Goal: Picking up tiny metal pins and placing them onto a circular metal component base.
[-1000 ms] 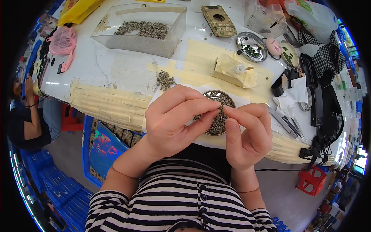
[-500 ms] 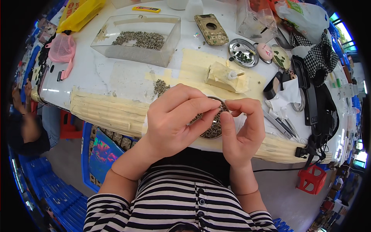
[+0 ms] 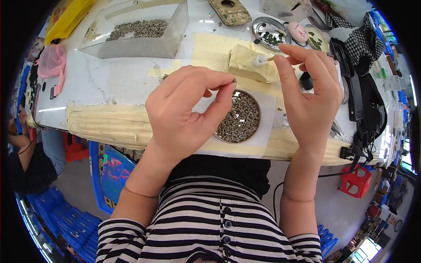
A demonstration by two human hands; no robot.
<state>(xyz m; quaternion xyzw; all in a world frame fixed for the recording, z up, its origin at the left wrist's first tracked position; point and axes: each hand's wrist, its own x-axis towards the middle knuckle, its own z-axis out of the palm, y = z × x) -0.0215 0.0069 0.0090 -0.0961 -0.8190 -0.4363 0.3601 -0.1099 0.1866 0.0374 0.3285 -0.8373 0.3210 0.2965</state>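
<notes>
My left hand (image 3: 188,103) is closed in a pinch above a round dish (image 3: 258,115) filled with small metallic grey pieces. A tiny greyish piece (image 3: 234,80) shows between its thumb and forefinger. My right hand (image 3: 309,83) is raised to the right, thumb and forefinger parted. Its thumb tip is beside the end of a thin stick (image 3: 271,58) that pokes out of a small white nozzle (image 3: 260,60). That nozzle lies on a block wrapped in cream tape (image 3: 241,63); whether the thumb touches the stick I cannot tell.
A clear box (image 3: 131,51) with more grey pieces stands at the back left. Behind the block are a metal tray (image 3: 280,28) with dark green bits and a camouflage-patterned case (image 3: 230,11). A pink mesh scoop (image 3: 51,61) lies far left; black straps (image 3: 353,98) and cables crowd the right.
My hands have parted. The right has moved up and right, away from the dish to the stick; the left has lifted off the dish, still pinching. The view has shifted too.
</notes>
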